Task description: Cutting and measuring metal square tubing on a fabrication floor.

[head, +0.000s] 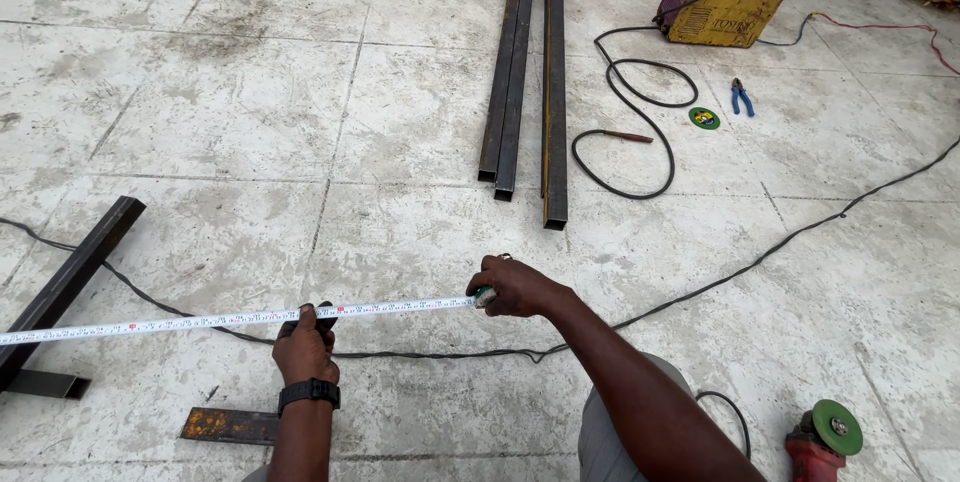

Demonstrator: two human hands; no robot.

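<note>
Tape stretched out across the concrete floor (pixel 250 112), that is what I have in hand. My right hand (pixel 515 285) is closed around the tape measure case (pixel 484 294), of which only a green edge shows past my fingers. My left hand (pixel 305 342), with a black watch (pixel 309 394) on the wrist, pinches the white tape blade (pixel 200 321) from below, thumb and fingers shut on it. The blade runs from the case toward nine o'clock, passing over the dark steel tube (pixel 70 277) that lies at an angle there, and leaves the picture at the left edge, so I cannot tell where its hook sits.

As I judge it, the blade is drawn out and laid over the tube; no mark shows on the steel.

At twelve o'clock lie three long steel tubes (pixel 525 72) side by side. A yellow welding machine (pixel 722 4) stands at one o'clock with its black cable (pixel 630 132) coiled near it. An angle grinder (pixel 822 439) rests at four o'clock, and a rusty flat bar (pixel 228 426) lies just below my left wrist.
</note>
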